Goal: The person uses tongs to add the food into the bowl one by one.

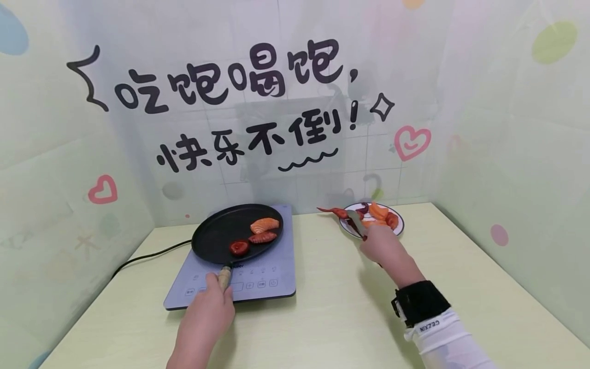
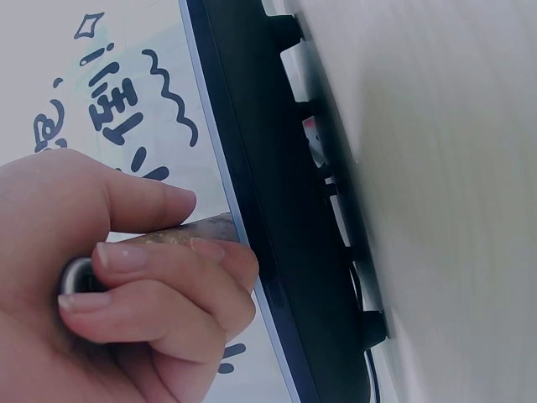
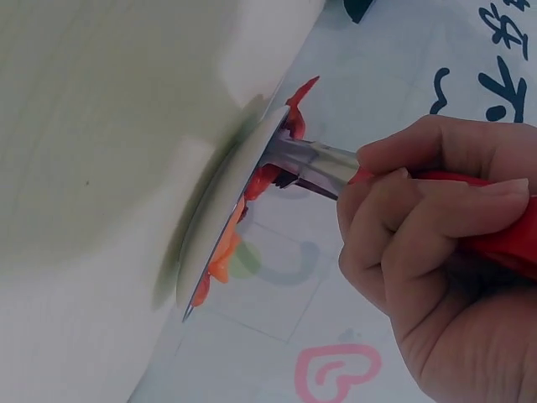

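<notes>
My left hand (image 1: 207, 312) grips the wooden handle (image 1: 224, 278) of a black frying pan (image 1: 218, 230), fingers curled round it in the left wrist view. In the pan lie an orange salmon-like slice (image 1: 265, 225), a reddish striped piece (image 1: 262, 237) and a round red piece (image 1: 239, 247). My right hand (image 3: 445, 218) holds a red-handled metal tool (image 3: 336, 164) with two blades or arms; whether scissors or tongs, I cannot tell. Its tip is at a long red tapered piece (image 1: 333, 210) on a plate (image 1: 400, 228); whether it pinches the piece is unclear.
Under the pan is a flat induction cooker (image 1: 286, 266), its black cord (image 1: 152, 254) running left. Orange pieces (image 1: 378, 210) and dark red bits share the plate. Behind the pale table (image 1: 322, 318) stands a wall with black lettering (image 1: 258, 77).
</notes>
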The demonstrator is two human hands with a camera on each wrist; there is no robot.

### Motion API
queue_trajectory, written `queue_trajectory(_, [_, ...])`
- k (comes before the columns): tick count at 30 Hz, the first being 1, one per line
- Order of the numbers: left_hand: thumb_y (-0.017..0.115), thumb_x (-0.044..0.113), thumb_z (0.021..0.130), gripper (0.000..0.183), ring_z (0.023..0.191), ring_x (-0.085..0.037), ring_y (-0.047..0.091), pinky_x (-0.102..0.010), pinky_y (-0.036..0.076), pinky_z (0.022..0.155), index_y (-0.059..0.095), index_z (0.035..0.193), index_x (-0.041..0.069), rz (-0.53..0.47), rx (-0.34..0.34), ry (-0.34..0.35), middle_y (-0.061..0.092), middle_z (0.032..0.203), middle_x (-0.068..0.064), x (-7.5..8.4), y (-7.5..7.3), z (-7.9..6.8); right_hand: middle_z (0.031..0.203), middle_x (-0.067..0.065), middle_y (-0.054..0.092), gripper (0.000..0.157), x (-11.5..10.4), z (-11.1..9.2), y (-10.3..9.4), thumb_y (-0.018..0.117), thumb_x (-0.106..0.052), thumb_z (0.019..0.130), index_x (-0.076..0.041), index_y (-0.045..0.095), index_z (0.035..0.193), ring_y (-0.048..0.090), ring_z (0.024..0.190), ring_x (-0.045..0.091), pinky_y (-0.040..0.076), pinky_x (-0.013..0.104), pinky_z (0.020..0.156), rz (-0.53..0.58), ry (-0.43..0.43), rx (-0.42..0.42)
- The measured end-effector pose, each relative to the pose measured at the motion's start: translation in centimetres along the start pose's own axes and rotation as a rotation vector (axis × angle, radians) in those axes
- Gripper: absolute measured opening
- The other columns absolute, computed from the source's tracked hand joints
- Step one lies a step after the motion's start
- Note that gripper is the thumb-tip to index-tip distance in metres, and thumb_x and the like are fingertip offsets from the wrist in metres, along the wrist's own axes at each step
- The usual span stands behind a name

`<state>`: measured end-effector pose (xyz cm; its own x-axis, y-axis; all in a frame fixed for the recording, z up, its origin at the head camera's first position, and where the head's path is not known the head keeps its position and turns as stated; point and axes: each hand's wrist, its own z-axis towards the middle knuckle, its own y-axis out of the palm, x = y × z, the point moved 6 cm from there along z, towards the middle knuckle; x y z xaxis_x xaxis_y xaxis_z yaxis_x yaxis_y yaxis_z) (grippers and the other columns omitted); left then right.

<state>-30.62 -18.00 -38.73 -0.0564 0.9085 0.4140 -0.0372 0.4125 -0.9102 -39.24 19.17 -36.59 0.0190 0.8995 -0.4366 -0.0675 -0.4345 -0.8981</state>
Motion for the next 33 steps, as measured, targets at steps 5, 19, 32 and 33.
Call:
queue_trajectory(5, [0.043,0.026,0.102,0.046,0.058,-0.026,0.049,-0.040,0.040,0.050,0.028,0.129,-0.008,-0.003,0.010,0.008,0.056,0.081,-0.026,0.0,0.0,0.0,0.062,0.005,0.050,0.004,0.5,0.0,-0.4,0.056,-0.003,0.080,-0.005,0.059,0.080,0.051,0.052,0.019,0.039,0.028,0.047,0.014,0.010,0.009])
queue_trajectory(19, [0.043,0.025,0.101,0.044,0.060,-0.027,0.050,-0.040,0.041,0.050,0.029,0.127,-0.007,0.002,0.022,0.012,0.057,0.084,-0.028,-0.1,0.0,0.0,0.073,0.008,0.059,0.026,-0.6,-0.4,-2.4,0.058,-0.007,0.084,-0.003,0.069,0.106,0.053,0.062,0.023,0.041,0.029,0.050,-0.025,-0.069,0.071])
queue_trajectory(32, [0.043,0.026,0.101,0.046,0.059,-0.026,0.048,-0.038,0.040,0.050,0.028,0.128,-0.007,-0.006,-0.003,-0.018,0.056,0.083,-0.025,-0.2,0.2,-0.1,0.078,0.006,0.063,0.047,-5.5,-3.3,-3.7,0.063,-0.017,0.087,-0.012,0.058,0.134,0.050,0.059,0.018,0.041,0.027,0.051,0.093,-0.155,0.114])
queue_trajectory(33, [0.043,0.027,0.101,0.046,0.059,-0.026,0.049,-0.038,0.040,0.050,0.028,0.129,-0.007,-0.008,0.000,-0.016,0.056,0.083,-0.025,-0.2,0.2,-0.1,0.080,0.007,0.064,0.047,-5.8,-3.4,-3.6,0.063,-0.017,0.087,-0.013,0.058,0.134,0.050,0.059,0.019,0.041,0.027,0.050,0.108,-0.154,0.110])
